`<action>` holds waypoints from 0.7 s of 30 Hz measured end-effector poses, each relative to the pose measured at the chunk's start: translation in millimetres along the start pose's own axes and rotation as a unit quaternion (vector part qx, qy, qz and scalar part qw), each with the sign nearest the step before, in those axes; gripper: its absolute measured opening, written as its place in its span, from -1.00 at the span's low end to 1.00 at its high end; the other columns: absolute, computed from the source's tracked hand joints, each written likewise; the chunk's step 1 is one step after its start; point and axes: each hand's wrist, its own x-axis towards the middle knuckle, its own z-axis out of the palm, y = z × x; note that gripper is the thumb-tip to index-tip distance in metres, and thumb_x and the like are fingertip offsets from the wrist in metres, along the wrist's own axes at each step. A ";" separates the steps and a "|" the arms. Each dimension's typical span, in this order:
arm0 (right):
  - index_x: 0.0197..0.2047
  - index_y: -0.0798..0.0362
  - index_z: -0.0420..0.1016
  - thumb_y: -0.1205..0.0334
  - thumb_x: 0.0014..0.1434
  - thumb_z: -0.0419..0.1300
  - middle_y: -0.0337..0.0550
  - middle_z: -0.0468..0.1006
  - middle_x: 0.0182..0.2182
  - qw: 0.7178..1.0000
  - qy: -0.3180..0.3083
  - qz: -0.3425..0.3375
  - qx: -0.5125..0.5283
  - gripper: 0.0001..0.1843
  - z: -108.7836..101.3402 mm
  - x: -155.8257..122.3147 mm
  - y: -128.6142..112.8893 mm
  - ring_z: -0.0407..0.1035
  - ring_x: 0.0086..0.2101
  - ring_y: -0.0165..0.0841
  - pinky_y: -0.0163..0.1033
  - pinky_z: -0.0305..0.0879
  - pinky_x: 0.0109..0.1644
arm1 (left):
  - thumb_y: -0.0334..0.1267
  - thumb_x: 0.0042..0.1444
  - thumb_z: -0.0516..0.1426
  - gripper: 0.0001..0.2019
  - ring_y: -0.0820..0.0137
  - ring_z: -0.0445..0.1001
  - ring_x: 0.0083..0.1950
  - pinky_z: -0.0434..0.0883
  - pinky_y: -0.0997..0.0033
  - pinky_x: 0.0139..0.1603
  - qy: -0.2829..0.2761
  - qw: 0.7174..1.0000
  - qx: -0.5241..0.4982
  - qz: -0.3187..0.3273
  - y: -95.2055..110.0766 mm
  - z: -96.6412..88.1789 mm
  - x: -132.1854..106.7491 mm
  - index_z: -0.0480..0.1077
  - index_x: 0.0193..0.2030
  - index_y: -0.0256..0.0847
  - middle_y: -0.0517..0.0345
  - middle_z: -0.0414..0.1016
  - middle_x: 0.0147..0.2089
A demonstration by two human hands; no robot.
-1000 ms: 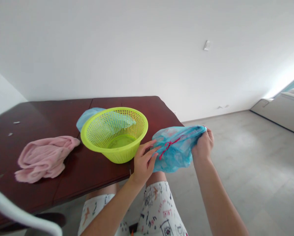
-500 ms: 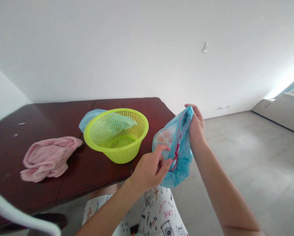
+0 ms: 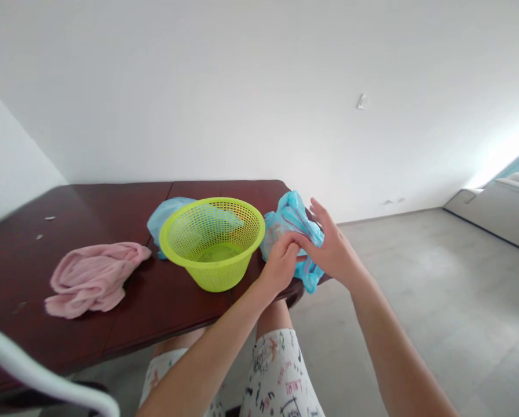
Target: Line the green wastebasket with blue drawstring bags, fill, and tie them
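Note:
A thin, translucent blue drawstring bag (image 3: 291, 204) is bunched up at the right end of the table, beside the basket. My left hand (image 3: 282, 260) is closed around part of its gathered mouth, fingertips hidden in the folds. On the right side of the bag, my right hand (image 3: 338, 250) has its fingers stretched and apart, its thumb reaching across to my left fingers. Some of the bag hangs below the hands near the table edge. Its red cord is mostly covered. To the left stands a lime-green plastic basket (image 3: 218, 278) with perforated walls.
Behind the basket lies another blue bag (image 3: 159, 219). A crumpled pink cloth (image 3: 97, 278) rests on the dark wooden table (image 3: 112, 214). A white curved bar (image 3: 46, 373) crosses the lower left corner. My knees are under the table edge.
The bag has moved up and left to the table's end and is now bunched. Both hands came together over it; my right fingers released the bag's upper rim. The view shifted slightly.

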 end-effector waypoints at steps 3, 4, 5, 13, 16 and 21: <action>0.38 -0.12 0.68 -0.26 0.42 0.51 0.10 0.76 0.28 0.997 0.029 0.064 -0.024 -0.38 1.0 -36.2 25.8 0.72 0.13 0.02 0.13 0.71 0.16 | 0.17 0.51 0.16 -0.61 0.18 0.67 -0.06 0.71 0.24 -0.19 0.011 0.994 -0.100 -0.052 -11.4 -1.9 -6.1 0.38 -0.15 -0.11 -0.02 0.64 -0.05; 0.27 -0.09 0.72 -0.29 0.43 0.49 0.07 0.80 0.15 0.996 0.023 0.090 0.000 -0.44 0.4 -42.7 32.4 0.74 -0.01 -0.04 0.05 0.71 0.02 | 0.23 0.52 0.16 -0.57 0.18 0.68 -0.06 0.70 0.27 -0.23 0.022 0.995 -0.087 -0.051 -15.2 -2.4 -6.3 0.37 -0.13 -0.11 -0.03 0.64 -0.02; 0.19 -0.08 0.73 -0.32 0.43 0.47 0.03 0.81 0.02 0.993 0.016 0.111 0.028 -0.46 -1.0 -45.6 38.9 0.72 -0.12 -0.09 -0.01 0.69 -0.09 | 0.28 0.51 0.19 -0.54 0.18 0.68 -0.04 0.68 0.29 -0.24 0.038 0.996 -0.061 -0.044 -19.3 -2.7 -5.2 0.38 -0.10 -0.11 -0.04 0.64 0.01; 0.18 0.00 0.65 -0.28 0.12 0.56 0.13 0.75 0.05 0.982 0.104 0.147 -0.060 -0.28 -10.8 3.5 119.6 0.65 -0.06 -0.01 0.15 0.69 0.05 | 0.06 0.46 0.44 -0.60 0.17 0.67 -0.01 0.64 0.12 0.03 0.065 0.992 0.104 -0.004 -66.0 -0.5 35.4 0.46 0.13 -0.12 -0.09 0.69 0.11; -0.14 -0.01 0.66 -0.29 0.11 0.53 -0.10 0.70 -0.30 0.987 0.047 0.152 -0.022 -0.47 3.2 -0.6 136.4 0.58 -0.30 -0.13 0.01 0.64 -0.15 | 0.07 0.38 0.48 -0.56 0.13 0.70 -0.02 0.63 0.12 0.01 0.048 0.994 0.093 0.001 -77.0 -1.2 42.2 0.48 0.11 -0.13 -0.07 0.72 0.04; -0.29 -0.03 0.67 -0.38 0.26 0.44 -0.19 0.62 -0.42 0.989 0.046 0.139 0.034 -0.46 0.6 -16.5 137.8 0.48 -0.37 -0.24 -0.16 0.51 -0.30 | 0.17 0.51 0.31 -0.62 0.22 0.60 -0.14 0.57 0.23 -0.08 0.082 0.994 0.069 0.032 -78.6 -9.0 26.0 0.43 -0.11 -0.08 0.09 0.58 -0.17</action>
